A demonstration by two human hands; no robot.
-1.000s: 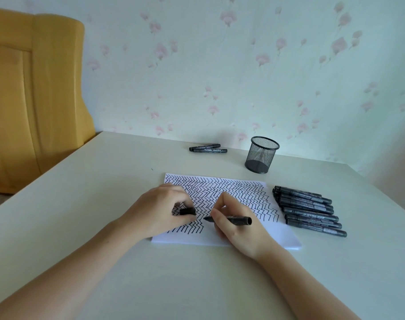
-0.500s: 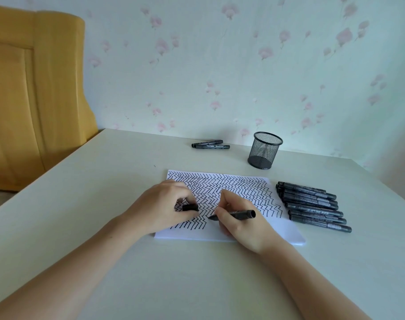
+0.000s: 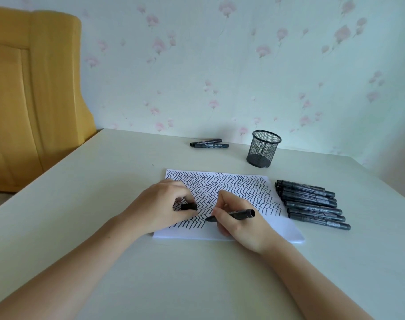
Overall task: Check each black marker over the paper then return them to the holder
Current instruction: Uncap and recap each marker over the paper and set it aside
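Legible text: none. Black cylindrical plastic markers (image 3: 312, 204) in the row beside the white paper sheet (image 3: 287, 229) carry pale barrel print, too small and blurred to read.

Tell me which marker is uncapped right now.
The marker gripped in the right hand, tip on the paper; the left hand pinches its cap. All others lie capped.

The paper (image 3: 220, 188) lies in the middle of the table (image 3: 81, 204). A row of markers (image 3: 312, 204) lies right of it. The holder (image 3: 263, 148) stands behind, two markers (image 3: 208, 143) to its left.
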